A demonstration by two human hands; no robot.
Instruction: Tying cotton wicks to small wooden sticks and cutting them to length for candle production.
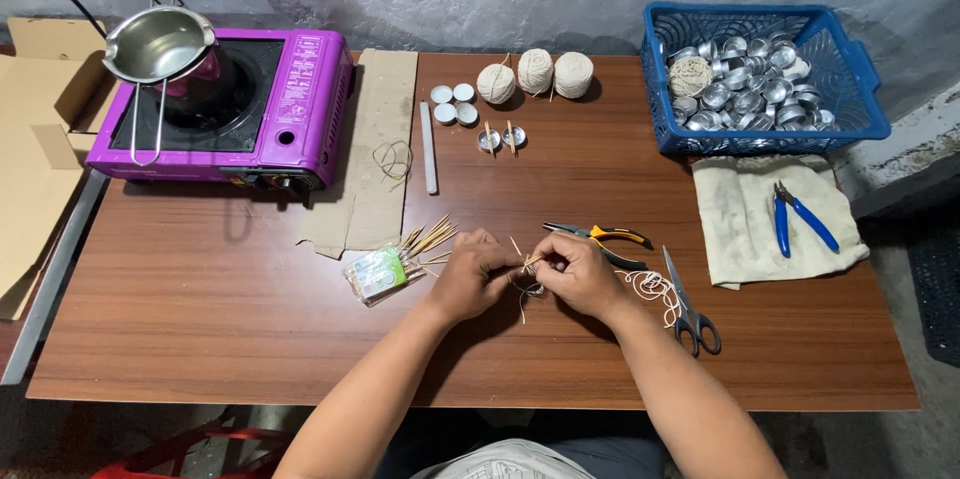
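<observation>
My left hand [470,274] and my right hand [577,274] meet over the middle of the brown table [200,319]. Together they pinch thin wooden sticks [527,261] with a piece of white string hanging below them. A small metal cup [534,290] lies just under the fingers. A packet of wooden sticks [392,266] lies to the left of my left hand, its sticks fanned out. Loose white string [650,286] lies by my right wrist, next to scissors [688,305]. Pliers with orange and black handles [603,236] rest just beyond my right hand.
A purple portable stove [290,109] with a steel pouring pot [155,44] stands at the back left. Three twine balls [534,72], white wax discs [453,103] and two cups with sticks [500,138] sit mid-back. A blue basket [860,74] holds several metal cups; blue pliers [800,219] lie on a cloth.
</observation>
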